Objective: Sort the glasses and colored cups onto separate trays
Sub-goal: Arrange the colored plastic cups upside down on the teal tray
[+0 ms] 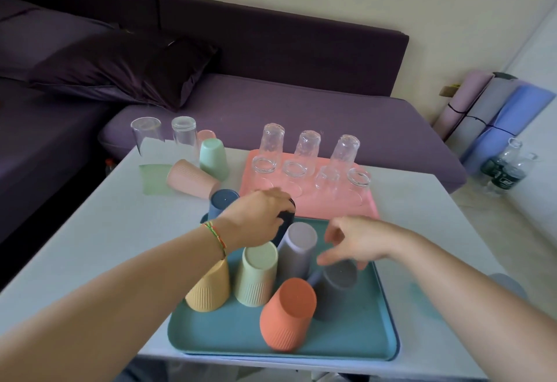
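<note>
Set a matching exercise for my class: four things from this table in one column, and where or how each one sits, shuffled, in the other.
Column one
1. orange cup
2. pale pink ribbed cup
3. dark cup
4. pink tray

Column two
A. lies on its side, off both trays
B. holds clear glasses
C. gripped by the left hand
D. base up on the teal tray

Pairs: 1-D, 2-A, 3-C, 4-B
</note>
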